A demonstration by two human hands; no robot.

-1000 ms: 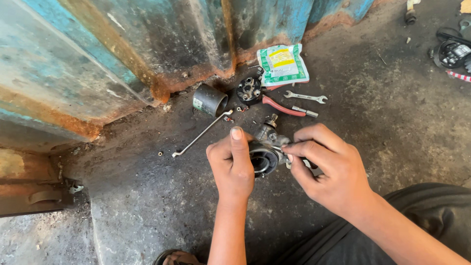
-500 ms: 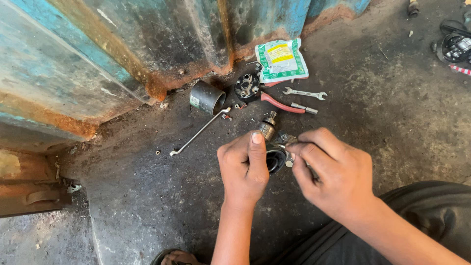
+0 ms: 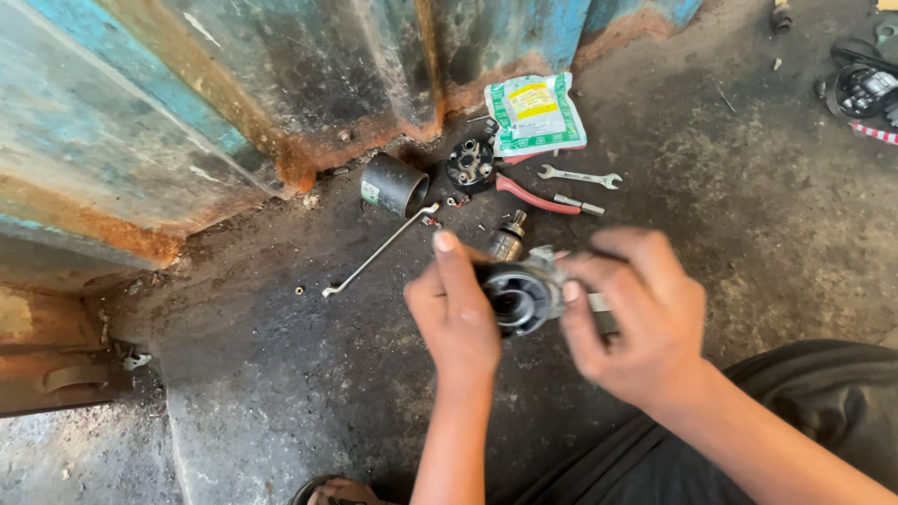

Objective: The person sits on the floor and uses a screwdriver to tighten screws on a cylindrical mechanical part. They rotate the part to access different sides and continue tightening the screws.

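On a dark, oil-stained concrete floor (image 3: 281, 393) beside a rusted blue corrugated metal wall (image 3: 187, 112), both hands grip one round metal motor part (image 3: 519, 297) held just above the floor — left hand (image 3: 454, 313) on its near side, right hand (image 3: 631, 313) wrapped around its body. Behind it lie a long thin wrench (image 3: 379, 251), red-handled pliers (image 3: 538, 196) and a green-and-white packet (image 3: 535, 114).

light: soft even daylight | shadows: faint | blur: motion on hands (image 3: 561, 309)
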